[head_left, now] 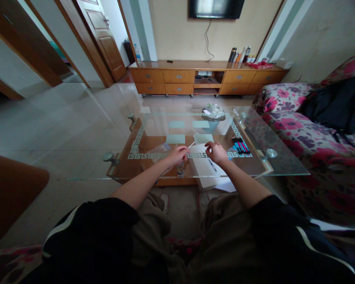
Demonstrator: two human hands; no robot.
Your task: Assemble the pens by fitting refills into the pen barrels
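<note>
My left hand (179, 154) is over the glass table (154, 165), its fingers pinched on a thin white stick (191, 145) that points up and right. A short gap separates it from my right hand (216, 153), whose fingers are curled closed; anything in them is too small to make out. Below my left hand is a small clear container (181, 169), partly covered by the hand. A dark pen (212, 165) lies on a white sheet or box (199, 167) below my right hand. To the right sits a row of black, blue and pink pens (241, 146).
A clear plastic bag (161, 150) lies left of my hands. Beyond them is a filled waste basket (213, 123), seen near the table's far edge. A flowered sofa (286, 98) borders the right side. The wooden TV cabinet (179, 75) stands against the far wall.
</note>
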